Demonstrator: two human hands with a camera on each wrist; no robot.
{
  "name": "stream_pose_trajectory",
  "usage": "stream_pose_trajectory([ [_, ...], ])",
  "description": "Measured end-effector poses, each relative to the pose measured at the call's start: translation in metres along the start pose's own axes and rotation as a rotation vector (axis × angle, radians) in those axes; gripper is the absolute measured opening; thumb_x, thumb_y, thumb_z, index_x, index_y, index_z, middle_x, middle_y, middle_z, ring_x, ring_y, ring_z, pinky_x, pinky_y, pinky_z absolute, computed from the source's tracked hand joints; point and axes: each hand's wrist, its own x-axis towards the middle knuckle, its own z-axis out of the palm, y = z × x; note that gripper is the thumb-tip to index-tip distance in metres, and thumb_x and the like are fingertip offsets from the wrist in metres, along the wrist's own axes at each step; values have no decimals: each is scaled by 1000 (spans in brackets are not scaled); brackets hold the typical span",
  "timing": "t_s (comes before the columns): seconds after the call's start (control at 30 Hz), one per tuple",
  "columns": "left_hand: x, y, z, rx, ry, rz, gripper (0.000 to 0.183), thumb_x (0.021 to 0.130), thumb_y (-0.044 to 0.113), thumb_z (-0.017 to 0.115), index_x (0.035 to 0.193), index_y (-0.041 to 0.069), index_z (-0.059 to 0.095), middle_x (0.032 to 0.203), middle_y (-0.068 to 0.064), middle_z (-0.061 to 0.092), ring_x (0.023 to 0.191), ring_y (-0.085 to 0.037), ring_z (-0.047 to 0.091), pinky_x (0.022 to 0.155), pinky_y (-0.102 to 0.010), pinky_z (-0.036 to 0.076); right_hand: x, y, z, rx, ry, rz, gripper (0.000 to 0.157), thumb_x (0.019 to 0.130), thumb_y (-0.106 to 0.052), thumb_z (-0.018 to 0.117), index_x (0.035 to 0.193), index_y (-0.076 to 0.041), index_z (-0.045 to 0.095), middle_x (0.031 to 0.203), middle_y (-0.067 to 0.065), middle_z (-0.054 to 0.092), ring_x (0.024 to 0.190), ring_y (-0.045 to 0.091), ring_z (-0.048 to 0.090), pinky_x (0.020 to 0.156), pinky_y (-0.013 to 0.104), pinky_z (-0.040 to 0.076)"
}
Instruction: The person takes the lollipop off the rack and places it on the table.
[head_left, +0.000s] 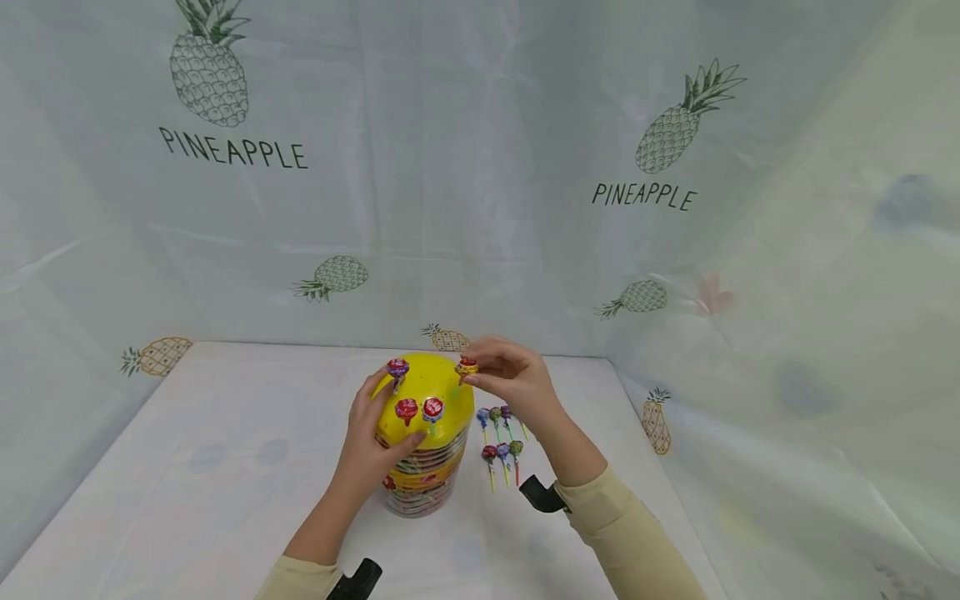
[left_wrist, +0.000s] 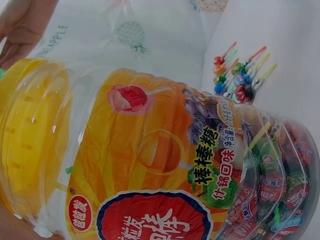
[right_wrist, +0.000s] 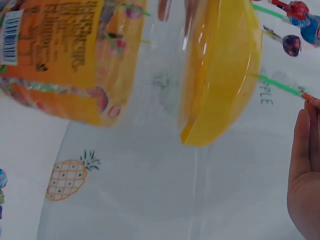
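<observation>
A clear plastic candy jar (head_left: 422, 498) with a domed yellow lid (head_left: 435, 379) stands on the table, an orange label (left_wrist: 150, 130) round its middle. My left hand (head_left: 371, 433) holds the lid from its left side, fingers spread round it. My right hand (head_left: 517, 379) pinches a red-and-yellow lollipop (head_left: 467, 367) by its head at the lid's right side. In the right wrist view, its green stick (right_wrist: 280, 85) meets the lid surface. Three other lollipops stick up from the lid: a purple one (head_left: 397, 367), a red one (head_left: 406, 409) and a red-and-blue one (head_left: 432, 408).
Several loose lollipops (head_left: 503, 452) lie in two rows on the white table (head_left: 247, 467), right of the jar. More wrapped candy (left_wrist: 272, 185) shows inside the jar's base. A pineapple-printed curtain (head_left: 465, 167) hangs behind the table and along its sides.
</observation>
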Motion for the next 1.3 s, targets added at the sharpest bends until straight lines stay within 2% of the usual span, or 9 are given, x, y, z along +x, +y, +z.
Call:
stream_pose_trajectory([
  [0.2,-1,1,1,7,8,13,78,82,33,77,149,19,40,159,-2,14,140,-36,21,97,-59,44,-15,5,-17,9,29,1,21,83,4,73,102,11,67,107,10,64,92,24,66,83,37,57],
  [0.33,-1,2,0,16,9,7,78,82,34,77,149,18,39,159,-4,13,141,-37,19,98,-59,43,-23,13,-28,-16,49,30,20,83,1,74,101,10,68,106,10,64,92,24,66,82,36,57],
  [0.6,-1,1,0,14,7,2,79,82,34,77,148,15,40,159,-4,13,141,-37,19,98,-58,43,-43,39,-45,-75,98,151,18,84,3,72,101,6,70,108,17,65,94,24,66,83,32,57],
  [0.87,-1,1,0,10,7,7,79,82,34,77,149,16,39,159,-3,13,141,-37,19,98,-59,42,-63,74,-60,-183,148,328,17,83,-4,75,100,-2,73,109,9,68,97,22,67,82,29,56],
  [0.97,-1,1,0,8,8,15,79,82,34,77,149,18,39,159,-2,13,141,-37,19,98,-59,42,-71,86,-64,-183,161,383,17,85,-5,75,101,-2,73,111,10,68,97,22,67,82,29,56],
  [1.17,-1,-1,0,1,8,15,79,82,34,77,149,21,39,159,0,13,141,-37,20,99,-59,42,-83,110,-71,-180,166,431,22,89,-5,70,110,2,69,114,16,67,95,22,69,76,27,55],
  [1.3,-2,-1,0,1,7,13,79,82,34,77,150,21,38,159,0,12,141,-37,20,99,-59,42,-90,126,-75,-155,190,470,23,90,-4,68,113,1,69,116,15,64,96,21,68,81,29,55],
])
